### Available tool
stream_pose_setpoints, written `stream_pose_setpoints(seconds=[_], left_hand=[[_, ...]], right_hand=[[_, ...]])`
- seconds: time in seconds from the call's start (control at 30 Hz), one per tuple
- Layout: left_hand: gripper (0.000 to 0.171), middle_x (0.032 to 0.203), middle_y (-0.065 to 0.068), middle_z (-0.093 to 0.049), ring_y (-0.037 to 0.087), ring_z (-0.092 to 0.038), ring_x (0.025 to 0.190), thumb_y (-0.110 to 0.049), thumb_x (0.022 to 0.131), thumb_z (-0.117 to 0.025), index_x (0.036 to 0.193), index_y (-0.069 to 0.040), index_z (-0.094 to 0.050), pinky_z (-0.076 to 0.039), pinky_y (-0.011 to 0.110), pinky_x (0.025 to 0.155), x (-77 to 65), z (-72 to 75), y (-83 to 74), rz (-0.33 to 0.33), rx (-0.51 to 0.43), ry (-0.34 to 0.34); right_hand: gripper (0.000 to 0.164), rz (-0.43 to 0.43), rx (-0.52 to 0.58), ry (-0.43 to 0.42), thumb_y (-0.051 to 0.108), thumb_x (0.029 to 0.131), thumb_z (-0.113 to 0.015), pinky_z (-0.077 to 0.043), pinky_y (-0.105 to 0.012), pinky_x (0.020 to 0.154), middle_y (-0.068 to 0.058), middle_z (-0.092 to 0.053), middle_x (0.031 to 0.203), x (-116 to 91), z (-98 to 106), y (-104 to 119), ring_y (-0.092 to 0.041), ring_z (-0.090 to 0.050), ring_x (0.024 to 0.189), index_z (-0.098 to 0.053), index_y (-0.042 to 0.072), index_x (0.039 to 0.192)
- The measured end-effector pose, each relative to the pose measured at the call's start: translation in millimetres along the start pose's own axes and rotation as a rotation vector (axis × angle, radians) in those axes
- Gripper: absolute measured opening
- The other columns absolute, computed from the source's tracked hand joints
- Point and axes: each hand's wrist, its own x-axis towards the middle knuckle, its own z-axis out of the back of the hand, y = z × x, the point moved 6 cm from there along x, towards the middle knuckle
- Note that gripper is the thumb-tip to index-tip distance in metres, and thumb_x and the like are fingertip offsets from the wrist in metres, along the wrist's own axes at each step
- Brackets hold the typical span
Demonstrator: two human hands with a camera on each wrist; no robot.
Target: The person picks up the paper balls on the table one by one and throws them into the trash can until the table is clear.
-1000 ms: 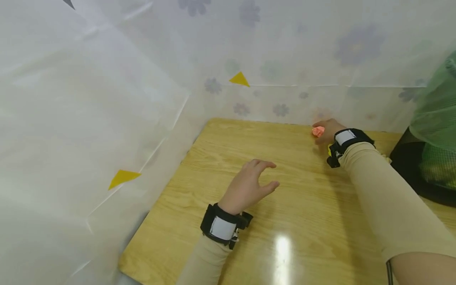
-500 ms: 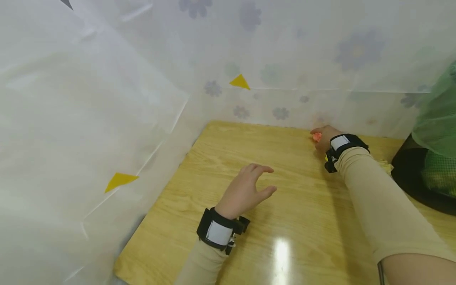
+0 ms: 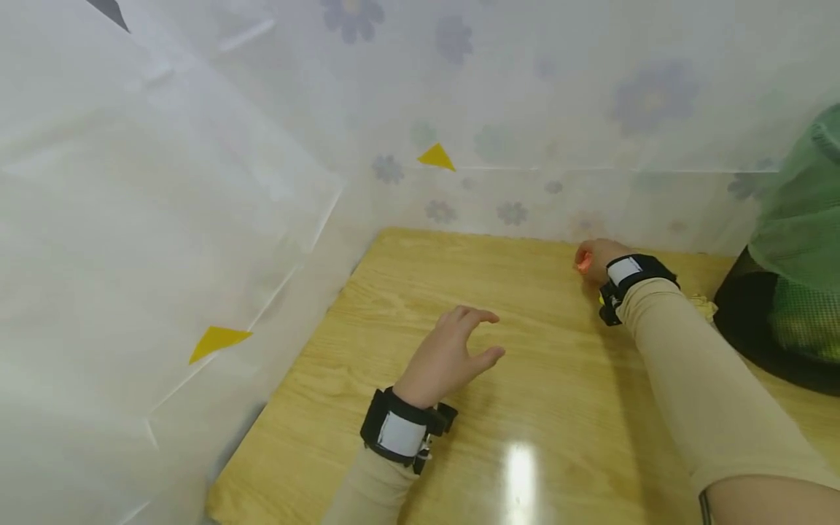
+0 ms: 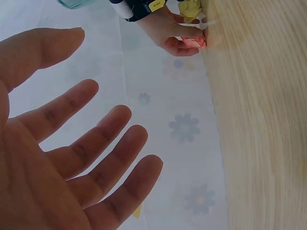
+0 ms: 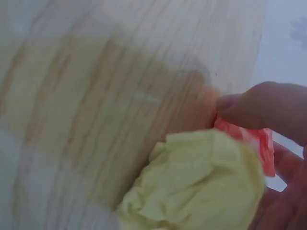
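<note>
In the head view my right hand pinches a small crumpled ball of coral-red paper at the table's back edge. The right wrist view shows the thumb on one side of the red paper and the other fingers partly hidden behind it. A larger crumpled yellow paper ball fills the foreground there; whether the hand touches it I cannot tell. My left hand hovers above the middle of the table, thumb and fingers apart and holding nothing. Its spread fingers show in the left wrist view.
The wood-grain table meets white flower-printed sheeting at the back and left. At right stands a black container with green mesh over it. Yellow tape pieces stick to the sheeting.
My right fingers have closed round the red paper, which is now more covered by them. The left hand stays nearly in place; the whole head view has shifted slightly.
</note>
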Motion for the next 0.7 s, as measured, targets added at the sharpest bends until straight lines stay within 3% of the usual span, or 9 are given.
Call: stream_pose_setpoints(seconds=[0.37, 0.7], left_hand=[[0.043, 0.126, 0.003, -0.050, 0.018, -0.046, 0.117, -0.036, 0.089, -0.062, 0.127, -0.018, -0.054, -0.043, 0.032, 0.093, 4.7, -3.3, -1.3, -0.037, -0.014, 0.009], [0.043, 0.126, 0.004, -0.050, 0.020, -0.046, 0.117, -0.034, 0.088, -0.064, 0.126, -0.018, -0.055, -0.043, 0.034, 0.093, 7.8, -4.3, 2.4, -0.049, -0.018, 0.004]], right_hand=[[0.013, 0.039, 0.038, -0.044, 0.004, 0.074, -0.066, -0.038, -0.033, 0.061, -0.014, -0.055, 0.082, 2, 0, -12, -0.030, -0.048, 0.074, -0.059, 0.003, 0.085], [0.017, 0.056, 0.063, -0.044, -0.002, 0.071, -0.066, -0.039, -0.034, 0.060, -0.015, -0.056, 0.087, -9, 22, 3, -0.030, -0.047, 0.077, -0.060, 0.004, 0.085]])
